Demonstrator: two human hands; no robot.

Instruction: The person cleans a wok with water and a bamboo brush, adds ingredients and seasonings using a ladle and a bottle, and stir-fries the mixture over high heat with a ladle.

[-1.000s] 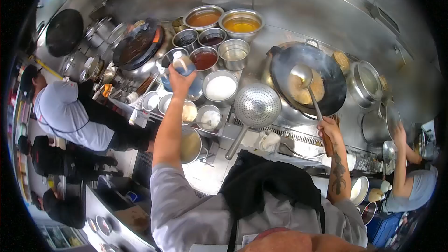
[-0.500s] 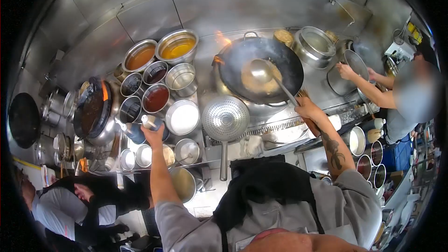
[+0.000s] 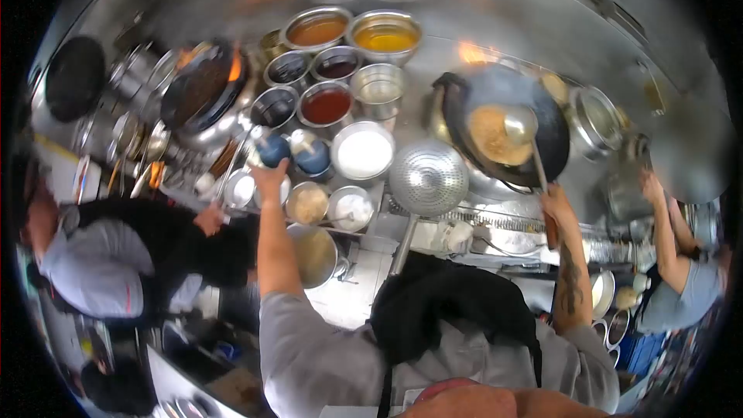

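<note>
My left hand (image 3: 268, 175) is at the near side of a squeeze bottle (image 3: 272, 147) with dark liquid, its fingers wrapped around the lower part. Just right of it stands a second dark squeeze bottle (image 3: 310, 152), untouched. My right hand (image 3: 559, 207) is closed around the wooden handle of a ladle (image 3: 521, 124). The ladle's bowl rests over light brown food (image 3: 495, 135) inside a black wok (image 3: 548, 120). Between my hands lies a perforated strainer (image 3: 429, 178).
Metal pots of red sauce (image 3: 325, 106) and white powder (image 3: 362, 150) stand mid-counter. Flames (image 3: 476, 53) rise behind the wok. A second wok (image 3: 203, 87) is at left. One co-worker (image 3: 101, 263) is at left; another's arms (image 3: 665, 220) reach over a pot at right.
My left hand has let go of the right bottle, which now stands upright, and has moved to the left one. The ladle has shifted right in the wok. The view has swung.
</note>
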